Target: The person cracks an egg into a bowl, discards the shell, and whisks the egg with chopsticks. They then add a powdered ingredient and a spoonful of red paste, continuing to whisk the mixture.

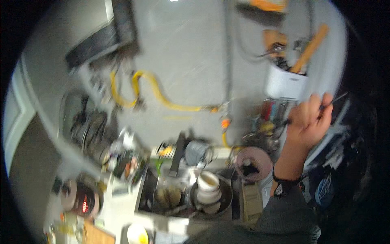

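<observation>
Our right hand (pixel 310 120) grips a slim utensil (pixel 340 98) below the white utensil holder (pixel 285 84); we cannot tell our left hand's state.

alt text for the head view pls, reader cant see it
A person's right hand grips a thin object, too blurred to identify, below and right of a white holder of utensils. Down to the left, stacked pale bowls sit in a dark pan inside a cluttered sink; a yellow hose runs along the grey wall.
</observation>
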Demonstrator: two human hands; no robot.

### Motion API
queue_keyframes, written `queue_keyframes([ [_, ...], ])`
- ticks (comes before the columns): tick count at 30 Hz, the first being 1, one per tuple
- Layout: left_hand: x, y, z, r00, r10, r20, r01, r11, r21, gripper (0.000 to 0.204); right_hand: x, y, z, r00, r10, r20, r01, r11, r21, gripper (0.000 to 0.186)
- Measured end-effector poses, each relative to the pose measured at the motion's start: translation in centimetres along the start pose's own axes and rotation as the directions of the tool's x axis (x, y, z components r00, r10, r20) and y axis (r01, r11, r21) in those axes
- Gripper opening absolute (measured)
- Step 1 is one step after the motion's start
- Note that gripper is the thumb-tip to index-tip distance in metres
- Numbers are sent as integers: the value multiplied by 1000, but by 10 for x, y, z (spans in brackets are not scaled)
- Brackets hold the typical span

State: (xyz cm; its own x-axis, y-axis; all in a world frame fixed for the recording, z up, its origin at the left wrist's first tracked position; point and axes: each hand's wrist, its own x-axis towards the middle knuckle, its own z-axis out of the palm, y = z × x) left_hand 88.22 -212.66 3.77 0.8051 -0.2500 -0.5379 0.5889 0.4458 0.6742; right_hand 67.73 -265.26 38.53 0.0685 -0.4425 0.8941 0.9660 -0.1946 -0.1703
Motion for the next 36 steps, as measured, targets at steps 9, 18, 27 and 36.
queue_keyframes([
  [9,-6,6,-72,990,0,143,27,982,-185,60,-324,179,120,-33,932,361,-834,-225,504,13],
  [18,-70,48,-198,993,92,-71,-106,967,-230,60,-470,148,272,-547,335,767,-827,-356,-435,21],
  [27,-138,99,-346,928,284,-239,-337,916,-220,54,-527,171,475,-655,350,670,-542,400,-739,44],
  [36,-190,101,-443,826,345,-445,-473,854,-215,50,-569,146,622,-527,282,802,-390,758,-523,29],
])
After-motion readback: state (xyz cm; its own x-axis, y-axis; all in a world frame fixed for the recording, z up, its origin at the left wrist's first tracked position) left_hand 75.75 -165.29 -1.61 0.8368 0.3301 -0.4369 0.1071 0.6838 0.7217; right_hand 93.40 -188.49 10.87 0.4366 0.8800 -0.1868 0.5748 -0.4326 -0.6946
